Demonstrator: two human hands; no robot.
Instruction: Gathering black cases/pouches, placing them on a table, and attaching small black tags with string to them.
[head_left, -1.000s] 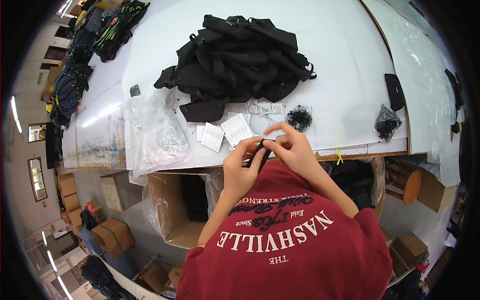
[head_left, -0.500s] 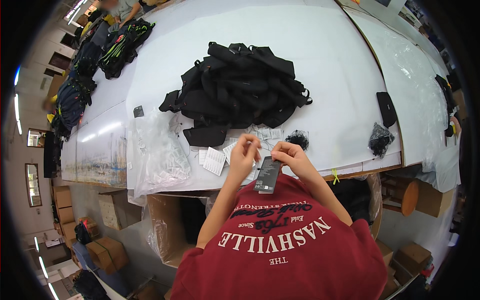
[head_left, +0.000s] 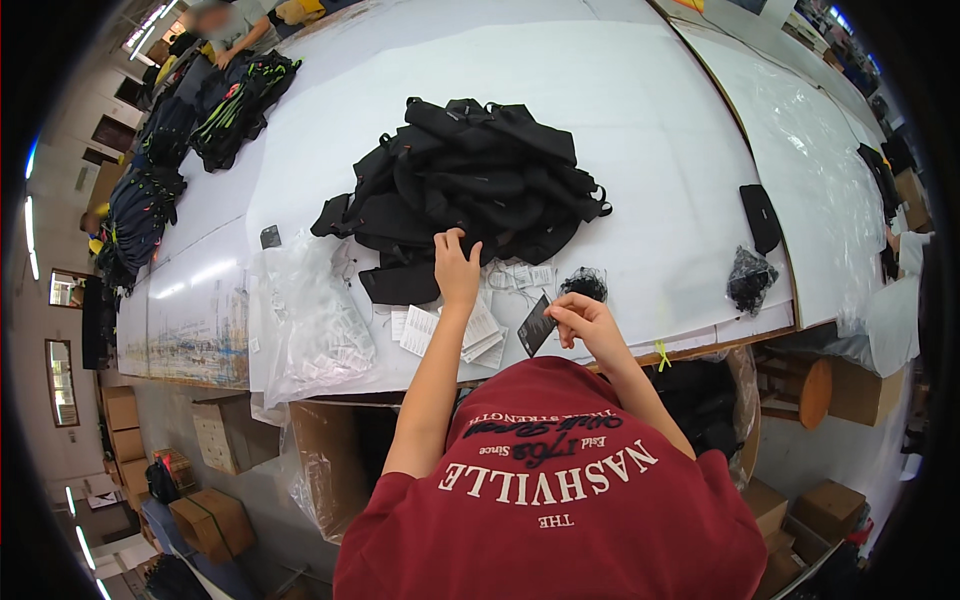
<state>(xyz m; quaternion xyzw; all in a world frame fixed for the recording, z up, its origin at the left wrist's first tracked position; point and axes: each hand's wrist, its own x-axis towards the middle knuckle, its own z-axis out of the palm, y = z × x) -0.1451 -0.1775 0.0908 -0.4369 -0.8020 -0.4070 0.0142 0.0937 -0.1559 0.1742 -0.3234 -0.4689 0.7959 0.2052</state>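
Note:
A pile of black fabric bags (head_left: 480, 170) with small loops lies on the white table in front of me. My left hand (head_left: 457, 270) reaches to the near edge of this pile, its thumb apart from the curled fingers and nothing visible between them. Beside it is a flat black pouch (head_left: 400, 285). My right hand (head_left: 587, 322) pinches a black hang tag (head_left: 537, 326) by its edge, close to my chest. White printed labels (head_left: 480, 330) are fanned out between my arms. A tangle of thin black strings (head_left: 584, 284) sits just beyond my right hand.
A clear plastic bag (head_left: 315, 320) with white labels lies at left. To the right are a black pouch (head_left: 760, 218) and a bagged dark bundle (head_left: 750, 280). Dark bags (head_left: 240, 110) are heaped far left, near another person (head_left: 240, 35). Cardboard boxes (head_left: 212, 522) stand below the table.
My left hand has left the tag and moved forward to the pile. The black tag, still in my right hand, has turned and tilted. The view has shifted slightly.

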